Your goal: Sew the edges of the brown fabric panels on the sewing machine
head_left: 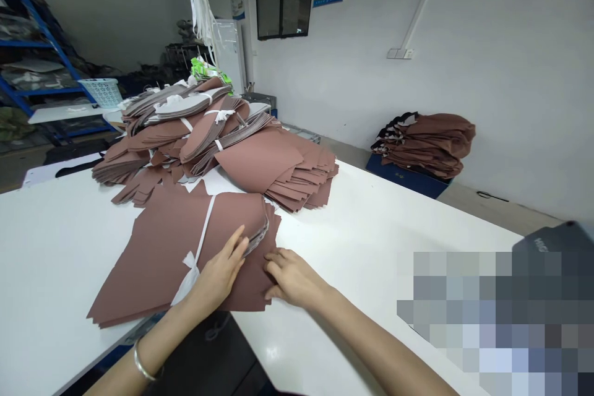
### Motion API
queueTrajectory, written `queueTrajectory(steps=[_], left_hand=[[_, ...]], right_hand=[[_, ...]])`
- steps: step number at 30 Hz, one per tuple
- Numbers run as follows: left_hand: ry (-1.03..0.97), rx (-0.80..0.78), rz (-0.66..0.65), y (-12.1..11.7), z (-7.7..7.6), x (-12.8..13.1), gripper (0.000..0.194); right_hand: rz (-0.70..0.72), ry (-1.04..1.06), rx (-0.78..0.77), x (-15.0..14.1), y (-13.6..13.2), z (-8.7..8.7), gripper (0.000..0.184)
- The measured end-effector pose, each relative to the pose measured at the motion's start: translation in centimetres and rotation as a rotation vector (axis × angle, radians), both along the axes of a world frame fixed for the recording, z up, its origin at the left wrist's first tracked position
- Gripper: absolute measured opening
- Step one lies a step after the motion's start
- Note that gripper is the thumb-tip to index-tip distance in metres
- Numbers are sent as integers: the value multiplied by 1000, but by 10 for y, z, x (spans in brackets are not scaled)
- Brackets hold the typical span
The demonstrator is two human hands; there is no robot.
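Note:
A stack of brown cut fabric pieces (171, 247), tied round with a white strip (204, 232), lies on the white table (371, 223) in front of me. Its upper layers are folded back at the right, showing greyish edges. My left hand (220, 272) rests on the stack beside that fold, fingers stretched out and nothing gripped. At the right edge of the lower layers, my right hand (292, 275) has its fingers curled round the fabric, thumb below the index finger. How many layers it holds is hidden.
Behind the stack, tied brown and grey fabric bundles (204, 130) are heaped on the table. A blue bin (403, 176) heaped with brown fabric (431, 142) stands by the wall. At left are a blue shelf (44, 25) and a light-blue basket (102, 93). The lower right is pixelated.

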State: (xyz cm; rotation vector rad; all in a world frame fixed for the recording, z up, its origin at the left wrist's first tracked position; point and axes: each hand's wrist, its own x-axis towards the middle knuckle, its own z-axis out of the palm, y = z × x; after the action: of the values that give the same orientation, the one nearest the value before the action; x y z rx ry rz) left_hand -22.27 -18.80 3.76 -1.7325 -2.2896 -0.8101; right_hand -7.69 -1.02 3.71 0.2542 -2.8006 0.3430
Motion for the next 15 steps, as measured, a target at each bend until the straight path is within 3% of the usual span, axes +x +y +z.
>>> queueTrajectory(steps=[5,9,15], left_hand=[[175,-39,-37,-1,0,6,41],[145,-12,35,0,1,7,42],[145,-87,25,-3,4,10,36]], right_hand=[[41,-22,-36,-3,4,-4,19],[11,-32,-111,-12,3,-2,14],[-83,-25,-133,-18,1,-1,15]])
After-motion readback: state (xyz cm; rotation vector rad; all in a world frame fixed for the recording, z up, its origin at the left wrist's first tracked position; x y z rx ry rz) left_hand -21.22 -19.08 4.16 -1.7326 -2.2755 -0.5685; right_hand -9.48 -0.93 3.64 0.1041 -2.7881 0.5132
